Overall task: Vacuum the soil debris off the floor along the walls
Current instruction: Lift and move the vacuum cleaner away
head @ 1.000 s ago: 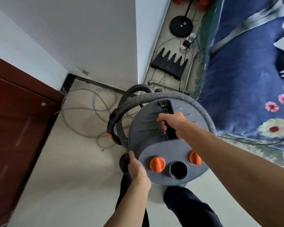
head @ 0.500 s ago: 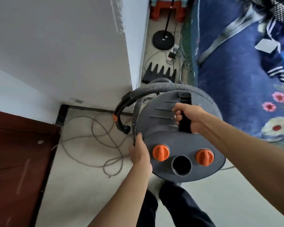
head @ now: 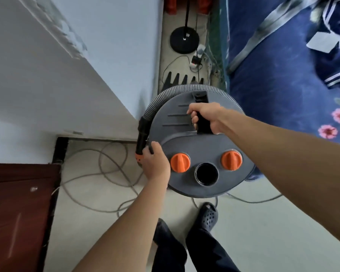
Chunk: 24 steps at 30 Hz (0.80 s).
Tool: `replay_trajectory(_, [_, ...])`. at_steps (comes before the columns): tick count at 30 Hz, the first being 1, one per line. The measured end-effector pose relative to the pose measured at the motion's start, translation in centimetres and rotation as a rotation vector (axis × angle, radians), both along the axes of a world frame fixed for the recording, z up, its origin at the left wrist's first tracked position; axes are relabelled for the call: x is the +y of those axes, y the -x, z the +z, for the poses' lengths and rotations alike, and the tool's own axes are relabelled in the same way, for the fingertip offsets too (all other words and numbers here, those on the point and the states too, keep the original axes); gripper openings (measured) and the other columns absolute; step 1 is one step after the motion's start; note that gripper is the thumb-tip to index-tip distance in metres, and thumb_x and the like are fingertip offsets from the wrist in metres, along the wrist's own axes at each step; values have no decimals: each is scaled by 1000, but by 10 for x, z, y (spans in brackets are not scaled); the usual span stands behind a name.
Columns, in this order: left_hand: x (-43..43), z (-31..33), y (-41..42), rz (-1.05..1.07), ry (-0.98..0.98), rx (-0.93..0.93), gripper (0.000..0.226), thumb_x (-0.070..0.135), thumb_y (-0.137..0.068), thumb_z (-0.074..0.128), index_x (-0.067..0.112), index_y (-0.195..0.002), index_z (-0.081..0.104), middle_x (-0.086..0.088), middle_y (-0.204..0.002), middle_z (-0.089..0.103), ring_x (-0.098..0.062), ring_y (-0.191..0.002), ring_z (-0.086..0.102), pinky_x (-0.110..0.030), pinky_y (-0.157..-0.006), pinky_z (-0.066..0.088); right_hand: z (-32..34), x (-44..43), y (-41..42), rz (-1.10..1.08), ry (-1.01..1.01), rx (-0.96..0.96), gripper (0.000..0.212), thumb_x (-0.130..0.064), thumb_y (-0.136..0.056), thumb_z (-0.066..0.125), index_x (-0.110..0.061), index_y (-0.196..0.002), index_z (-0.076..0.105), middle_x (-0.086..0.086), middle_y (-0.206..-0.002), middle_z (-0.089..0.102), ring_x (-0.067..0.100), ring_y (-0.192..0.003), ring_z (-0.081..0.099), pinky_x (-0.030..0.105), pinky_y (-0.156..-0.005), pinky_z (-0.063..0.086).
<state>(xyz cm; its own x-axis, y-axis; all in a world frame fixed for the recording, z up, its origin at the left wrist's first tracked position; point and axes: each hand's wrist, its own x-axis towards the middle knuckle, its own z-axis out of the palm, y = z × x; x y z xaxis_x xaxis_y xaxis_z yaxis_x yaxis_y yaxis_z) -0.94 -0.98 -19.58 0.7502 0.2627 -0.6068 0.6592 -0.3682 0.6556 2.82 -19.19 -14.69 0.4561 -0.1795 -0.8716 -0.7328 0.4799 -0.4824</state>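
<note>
With the right hand [head: 206, 117] closed round the handle [head: 203, 125] of the vacuum [head: 202, 148] and the left hand [head: 155, 163] gripping the coiled hose [head: 142, 128] beside it, the vacuuming seemed not yet begun.

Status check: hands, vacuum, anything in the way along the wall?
Right hand grips vacuum handle. Left hand grips hose cuff. Loose cable looped on floor by wall.

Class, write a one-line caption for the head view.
Right hand grips the handle of the vacuum; left hand grips its rim beside the hose.
</note>
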Motion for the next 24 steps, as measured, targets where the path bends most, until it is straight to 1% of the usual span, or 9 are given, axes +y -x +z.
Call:
replay_trajectory(2, [-6,3,-1,-62,-92,-59,45,40,-97,35,9,-120,58,-14,-121,61,-34,-111,55,-42,-96,45,-2,-5,4,105,268,-49,24,-29,-83,70,-9,-76,58,2,-63,61,19,-59,58,30,-56,53])
replay_trajectory(4, [-11,7,-4,-153,-166,-159,48,41,-99,34,8,-128,54,-15,-127,59,-34,-116,53,-41,-96,44,3,-17,19,442,722,-22,54,-62,-82,61,-14,-108,60,1,-94,67,25,-89,62,39,-78,53])
replay_trajectory(5, [-15,8,-7,-203,-206,-191,50,44,-99,35,10,-131,52,-14,-129,57,-34,-119,52,-41,-95,43,7,-24,34,607,917,4,62,-70,-84,51,-20,-121,55,-2,-105,65,24,-101,59,40,-85,49])
replay_trajectory(7, [-22,10,-10,-266,-295,-215,50,46,-97,36,14,-133,50,-13,-130,56,-34,-119,51,-41,-93,42,12,-30,74,752,1103,-39,61,-70,-89,39,-28,-132,48,-2,-124,60,23,-120,50,41,-97,40])
replay_trajectory(9, [-29,15,-12,-263,-361,-230,46,43,-98,37,15,-132,51,-13,-129,57,-35,-117,52,-41,-90,42,6,-30,107,806,1124,-62,61,-68,-91,34,-30,-138,46,-3,-143,47,20,-137,34,43,-107,30])
replay_trajectory(11, [-37,18,-21,-260,-387,-241,43,39,-98,39,14,-131,53,-14,-127,58,-35,-115,53,-41,-89,42,-6,-32,113,785,1161,-40,62,-70,-91,30,-34,-137,50,-5,-150,40,16,-143,24,42,-111,27])
replay_trajectory(13, [-46,19,-39,-277,-401,-228,42,39,-99,38,14,-129,54,-15,-126,59,-37,-114,53,-41,-89,42,-11,-38,96,724,1196,-35,63,-73,-89,24,-38,-130,57,-7,-148,42,15,-143,26,40,-109,31])
replay_trajectory(18, [-76,21,-86,-351,-423,-269,44,41,-99,35,11,-121,57,-17,-122,58,-38,-110,53,-42,-88,41,-14,-65,59,660,1209,-11,60,-72,-90,24,-39,-123,62,-8,-144,45,15,-140,29,40,-108,33])
replay_trajectory(24, [-68,23,-65,-426,-404,-240,42,36,-102,28,12,-120,57,-21,-122,54,-40,-110,52,-43,-88,40,-18,-59,78,700,1217,-22,62,-72,-90,22,-35,-118,64,-5,-147,42,17,-142,25,43,-111,33])
